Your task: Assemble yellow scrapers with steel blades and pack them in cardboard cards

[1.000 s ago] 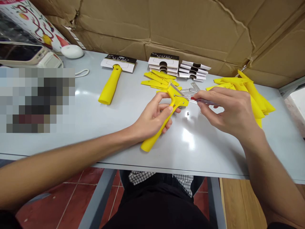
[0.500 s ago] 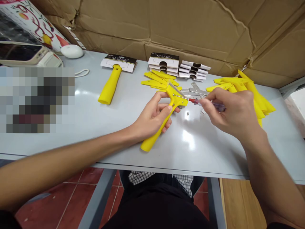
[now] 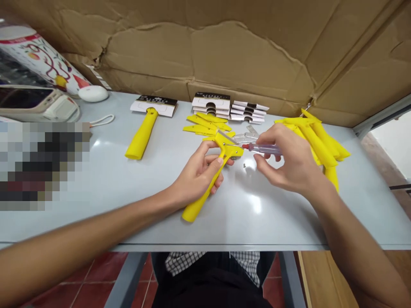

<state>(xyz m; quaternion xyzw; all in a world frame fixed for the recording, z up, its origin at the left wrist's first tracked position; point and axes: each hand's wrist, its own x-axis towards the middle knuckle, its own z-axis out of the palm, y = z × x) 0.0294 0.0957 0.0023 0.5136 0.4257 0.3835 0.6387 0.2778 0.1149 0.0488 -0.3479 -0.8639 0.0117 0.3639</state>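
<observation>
My left hand (image 3: 202,171) is closed round the neck of a yellow scraper (image 3: 201,199), its thumb on the near face. The scraper is tilted, with its wide head and metal blade edge up and its handle pointing down toward me. My right hand (image 3: 285,158) holds a screwdriver (image 3: 263,149) with a clear purple handle and red collar. The thumb has come off the handle, which rests against the other fingers. Its thin shaft lies across the scraper head near a screw; whether the tip sits in the screw is too small to tell. A small loose screw (image 3: 244,165) lies below.
Behind my hands lie yellow flat pieces (image 3: 201,127), metal strips (image 3: 248,134) and folded card labels (image 3: 211,104). Yellow handles (image 3: 321,137) are heaped at the right. A carded scraper (image 3: 141,137) lies left, near a white mouse (image 3: 93,93) and a handheld device (image 3: 28,102). Cardboard (image 3: 160,51) stands behind.
The view has tilted up, so the table sits lower. My right thumb has moved off the screwdriver's handle and the fingers have loosened. The left hand keeps its hold on the scraper.
</observation>
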